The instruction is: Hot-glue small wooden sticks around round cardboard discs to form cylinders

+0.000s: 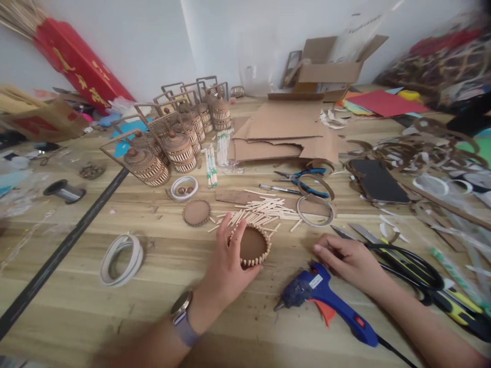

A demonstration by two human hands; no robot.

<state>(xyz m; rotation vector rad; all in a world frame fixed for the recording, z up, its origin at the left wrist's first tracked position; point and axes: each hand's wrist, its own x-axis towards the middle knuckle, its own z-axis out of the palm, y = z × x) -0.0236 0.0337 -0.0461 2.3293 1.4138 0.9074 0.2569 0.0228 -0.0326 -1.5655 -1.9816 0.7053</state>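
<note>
My left hand (226, 260) curves round a small round cardboard tray (253, 243) edged with short upright wooden sticks, gripping its left side with thumb and fingers. To the right, my right hand (345, 255) lies on the table with its fingers curled in, and I see nothing in it. Just below it is a blue hot glue gun (326, 301) with an orange trigger, lying on its side with the nozzle to the left. Loose wooden sticks (264, 209) are heaped behind the tray. A second cardboard disc (197, 212) with an edged rim lies at their left.
Several lidded stick baskets (180, 148) with tall handles stand at the back left. A tape roll (121, 259) lies at left, pliers (303, 176) and cardboard sheets (284, 122) behind the sticks. Scissors (406, 266), a phone (379, 180) and tangled brown strips (414, 148) crowd the right.
</note>
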